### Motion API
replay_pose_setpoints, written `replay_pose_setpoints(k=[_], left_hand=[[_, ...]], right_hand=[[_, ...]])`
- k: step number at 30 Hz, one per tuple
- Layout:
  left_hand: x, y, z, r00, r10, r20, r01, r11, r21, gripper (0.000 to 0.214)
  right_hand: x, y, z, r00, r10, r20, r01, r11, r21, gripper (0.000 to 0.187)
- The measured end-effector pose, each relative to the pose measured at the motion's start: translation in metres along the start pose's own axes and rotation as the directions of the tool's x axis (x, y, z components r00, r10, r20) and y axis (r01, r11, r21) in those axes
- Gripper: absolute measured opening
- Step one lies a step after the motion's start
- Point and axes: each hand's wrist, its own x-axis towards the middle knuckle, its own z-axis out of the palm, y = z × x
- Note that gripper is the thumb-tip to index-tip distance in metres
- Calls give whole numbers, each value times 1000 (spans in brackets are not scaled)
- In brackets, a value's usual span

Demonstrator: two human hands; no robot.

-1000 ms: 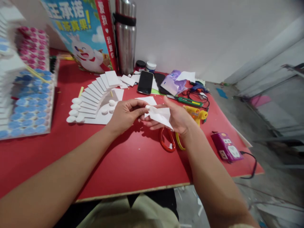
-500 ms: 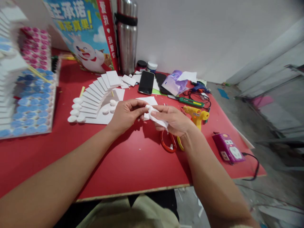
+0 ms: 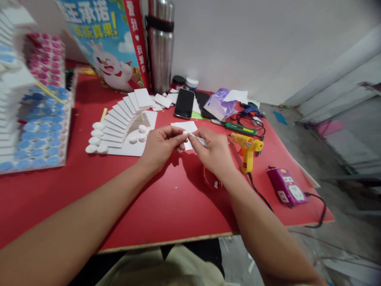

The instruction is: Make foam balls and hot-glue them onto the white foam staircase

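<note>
My left hand (image 3: 159,147) and my right hand (image 3: 214,153) meet above the table, both closed in a pinch. Between their fingertips is a small twisted piece of white tissue (image 3: 201,141), mostly covered by my right fingers. Under my right wrist lies a pair of scissors with a red handle loop (image 3: 207,179), partly hidden. Beyond my fingers a white paper sheet (image 3: 188,127) rests on the table. Left of my left hand, a fan-shaped stack of white boards (image 3: 119,121) stands on a white base, with several white rounded pieces (image 3: 95,141) along its left end.
A yellow glue gun (image 3: 247,149) and a purple power socket box (image 3: 287,186) lie at right. Behind are a phone (image 3: 184,103), a green-handled cutter (image 3: 240,128), a purple packet (image 3: 220,104) and a steel flask (image 3: 161,51). A blue-and-pink decorated piece (image 3: 41,137) stands left.
My right hand has turned over the tissue, so less of it shows and its loose end no longer hangs down. The glue gun is less covered now. My left hand stays nearly in place.
</note>
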Motion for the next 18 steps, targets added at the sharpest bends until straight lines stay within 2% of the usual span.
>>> replay_pose_setpoints(k=[3,7,12,18], left_hand=[[-3,2,2,1000,11,-23,-10,1000,7,19],[-4,5,3,999,35,-17,-34,999,28,25],[-3,5,-2,998,15,54,-17,999,39,30],[-2,8,-5,992,-42,117,38,999,35,31]], right_hand=[[-2,-3,-2,1000,13,-2,-13,1000,27,25],[-2,-4,-9,997,-16,70,13,999,42,21],[1,4,-17,983,-106,148,92,991,98,24],[3,8,-20,975,-110,192,69,976,208,23]])
